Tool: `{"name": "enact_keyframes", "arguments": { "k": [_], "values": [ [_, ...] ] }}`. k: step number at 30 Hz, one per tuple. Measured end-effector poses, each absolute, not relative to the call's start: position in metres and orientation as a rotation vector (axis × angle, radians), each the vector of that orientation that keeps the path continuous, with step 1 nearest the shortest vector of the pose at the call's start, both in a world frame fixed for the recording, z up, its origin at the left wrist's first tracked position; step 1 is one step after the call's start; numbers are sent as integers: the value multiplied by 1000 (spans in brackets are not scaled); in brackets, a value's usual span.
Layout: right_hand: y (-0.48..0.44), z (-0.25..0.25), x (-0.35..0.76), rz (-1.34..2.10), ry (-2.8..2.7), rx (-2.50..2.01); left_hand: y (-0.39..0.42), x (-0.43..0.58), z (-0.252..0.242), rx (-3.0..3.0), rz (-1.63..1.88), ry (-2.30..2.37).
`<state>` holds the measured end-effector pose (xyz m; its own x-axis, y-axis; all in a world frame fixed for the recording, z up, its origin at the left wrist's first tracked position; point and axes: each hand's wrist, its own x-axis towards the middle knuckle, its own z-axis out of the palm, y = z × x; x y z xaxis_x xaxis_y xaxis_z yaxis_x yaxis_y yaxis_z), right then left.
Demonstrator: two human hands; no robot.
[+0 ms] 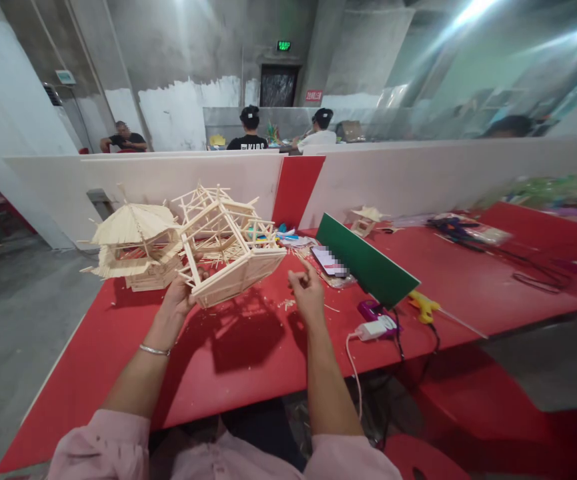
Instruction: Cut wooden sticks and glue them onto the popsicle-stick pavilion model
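Observation:
My left hand (182, 296) grips the lower left corner of a house frame (238, 230) built from thin wooden sticks. The frame is tilted and held above the red table, where it casts a shadow. To its right is my right hand (308, 288), apart from the frame, index finger stretched out and the others partly curled; nothing shows in it. A second stick model, a pavilion (135, 243) with a flared roof, stands on the table to the left. Behind the held frame lies a pile of loose sticks (218, 252), partly hidden.
A green board (368, 260) stands on the red table (268, 383) beside a phone (329, 261). Nearer are a white plug (372, 329) with a cable and a yellow glue gun (424, 307). A small stick model (364, 220) sits at the back. White partitions and several people are beyond.

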<state>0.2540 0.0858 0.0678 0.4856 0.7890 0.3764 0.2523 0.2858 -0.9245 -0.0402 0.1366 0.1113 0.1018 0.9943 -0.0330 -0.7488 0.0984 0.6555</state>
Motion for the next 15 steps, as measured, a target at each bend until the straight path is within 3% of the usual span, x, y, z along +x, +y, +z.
{"name": "enact_keyframes", "arguments": {
  "k": [4,12,15],
  "values": [
    [91,89,234,462,-1154,-1097,136,-36,111,556,1347,545],
    [105,89,223,626,-681,-832,139,-31,113,560,1326,586],
    [81,86,213,474,-642,-881,143,-25,113,548,1330,593]
  ]
}}
